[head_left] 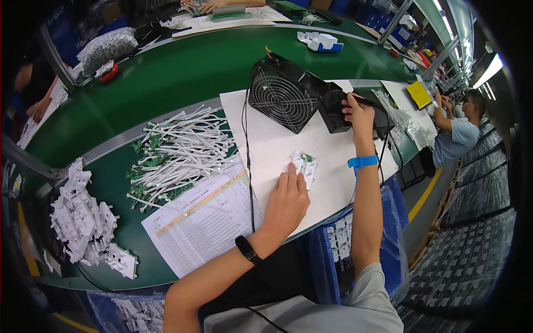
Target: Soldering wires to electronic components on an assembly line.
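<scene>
My left hand [287, 201] lies flat on a white sheet [277, 139], its fingertips touching a small white plastic part with a green circuit board [304, 165]. It wears a black wristband. My right hand [359, 115], with a blue wrist strap, reaches forward and grips a black boxy device [344, 111] that stands just right of a black square fan [282, 96]. A black cable [247, 161] runs from the fan down over the sheet, past my left wrist.
A heap of white ribbon cables on green boards [177, 152] lies left of the sheet, above a printed form [202, 219]. White plastic housings [83, 222] pile at the far left. A green conveyor belt [183, 72] curves behind. A seated person [458, 133] works at right.
</scene>
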The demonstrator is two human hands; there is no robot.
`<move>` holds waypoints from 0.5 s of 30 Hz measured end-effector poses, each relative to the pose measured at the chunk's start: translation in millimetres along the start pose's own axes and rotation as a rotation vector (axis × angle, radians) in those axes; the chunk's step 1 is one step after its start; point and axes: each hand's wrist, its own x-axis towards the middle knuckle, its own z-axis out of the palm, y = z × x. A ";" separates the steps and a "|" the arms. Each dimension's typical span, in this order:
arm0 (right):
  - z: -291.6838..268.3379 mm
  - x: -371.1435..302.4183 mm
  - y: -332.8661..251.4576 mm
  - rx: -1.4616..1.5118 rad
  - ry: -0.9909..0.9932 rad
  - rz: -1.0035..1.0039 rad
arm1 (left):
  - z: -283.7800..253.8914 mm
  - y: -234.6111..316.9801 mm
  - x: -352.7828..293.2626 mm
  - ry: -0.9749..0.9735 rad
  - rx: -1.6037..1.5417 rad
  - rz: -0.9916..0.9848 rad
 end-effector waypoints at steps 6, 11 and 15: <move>6.4 -5.2 5.2 -0.420 0.113 -0.462 | -2.7 2.2 1.2 -0.010 0.029 0.008; 5.0 -10.9 -1.1 -0.152 0.023 -0.130 | -1.0 -2.1 -0.6 0.010 0.012 0.003; -11.0 -3.8 1.9 0.010 -0.058 -0.026 | 3.3 -1.0 -0.4 0.015 -0.010 0.001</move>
